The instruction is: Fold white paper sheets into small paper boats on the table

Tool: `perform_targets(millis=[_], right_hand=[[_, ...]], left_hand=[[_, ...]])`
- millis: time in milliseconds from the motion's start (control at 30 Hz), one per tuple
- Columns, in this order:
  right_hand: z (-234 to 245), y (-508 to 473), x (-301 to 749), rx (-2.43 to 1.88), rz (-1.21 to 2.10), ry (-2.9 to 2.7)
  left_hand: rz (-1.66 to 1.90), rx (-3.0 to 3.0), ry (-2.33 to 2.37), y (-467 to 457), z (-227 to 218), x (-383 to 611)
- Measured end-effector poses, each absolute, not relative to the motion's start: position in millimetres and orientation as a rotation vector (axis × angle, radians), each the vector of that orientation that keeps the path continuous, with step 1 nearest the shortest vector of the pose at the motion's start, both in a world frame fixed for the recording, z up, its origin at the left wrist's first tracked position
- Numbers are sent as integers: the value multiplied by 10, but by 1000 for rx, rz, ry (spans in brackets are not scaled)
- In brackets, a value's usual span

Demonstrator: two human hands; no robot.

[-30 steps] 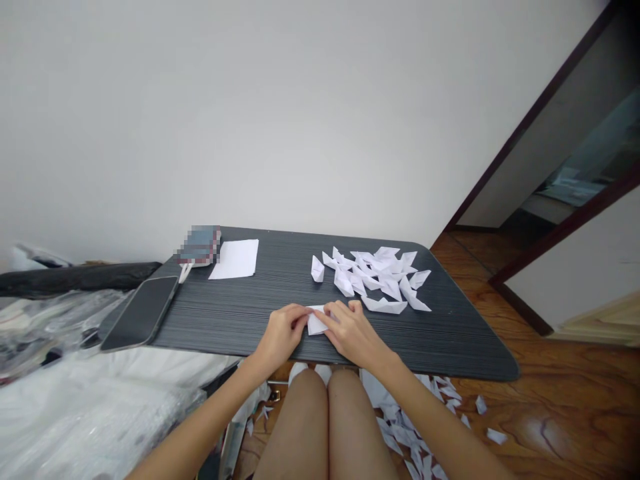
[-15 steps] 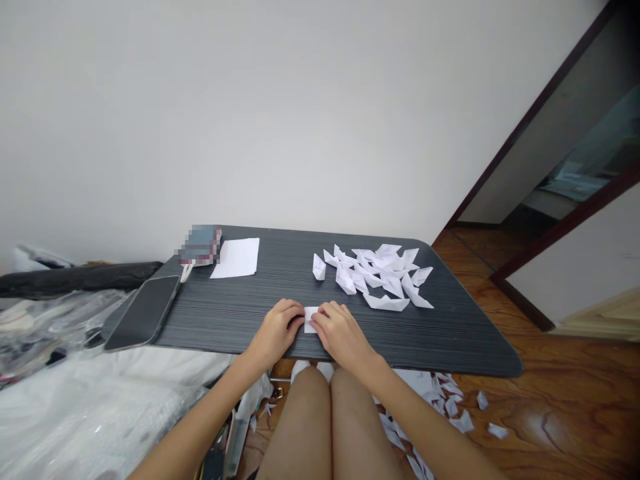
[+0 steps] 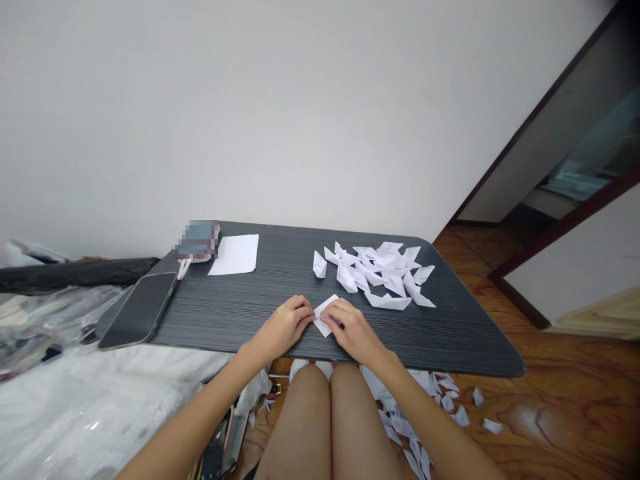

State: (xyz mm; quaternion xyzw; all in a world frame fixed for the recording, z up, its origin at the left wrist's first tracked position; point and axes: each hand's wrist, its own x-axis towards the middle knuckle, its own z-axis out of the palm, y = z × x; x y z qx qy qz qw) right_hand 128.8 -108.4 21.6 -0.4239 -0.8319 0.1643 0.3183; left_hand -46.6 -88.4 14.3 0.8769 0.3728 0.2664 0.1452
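Note:
A small folded piece of white paper (image 3: pixel 324 315) sits near the front edge of the dark table (image 3: pixel 240 307), pinched from both sides. My left hand (image 3: pixel 283 326) grips its left corner with curled fingers. On its right side my right hand (image 3: pixel 351 326) presses and pinches it. The paper is tilted, one corner pointing up and away. Just beyond my right hand lies a heap of several folded white paper boats (image 3: pixel 380 275).
A flat white sheet (image 3: pixel 235 255) and a small blurred box (image 3: pixel 196 241) lie at the table's back left. A dark phone (image 3: pixel 139 310) overhangs the left edge. Paper scraps (image 3: pixel 430 400) litter the wooden floor under the table. Plastic-wrapped clutter (image 3: pixel 60 400) fills the left.
The small paper has turned from lying flat and square to a tilted diamond pose. Both hands have stayed on it, shifting slightly.

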Motion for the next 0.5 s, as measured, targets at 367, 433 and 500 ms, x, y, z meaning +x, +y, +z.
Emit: perform_targets(millis=[367,433,500], right_hand=[[236,-853,1260,-1422,575,-2085],[252,-843,1253,-1445,575,-2098],[261,-840,1248,-1463,566,-2097]], left_hand=[[794,2320,1361,-889,191,-406],[783,2277,1390,-887,211,-400],[779,2270,1404,-881,214,-400]])
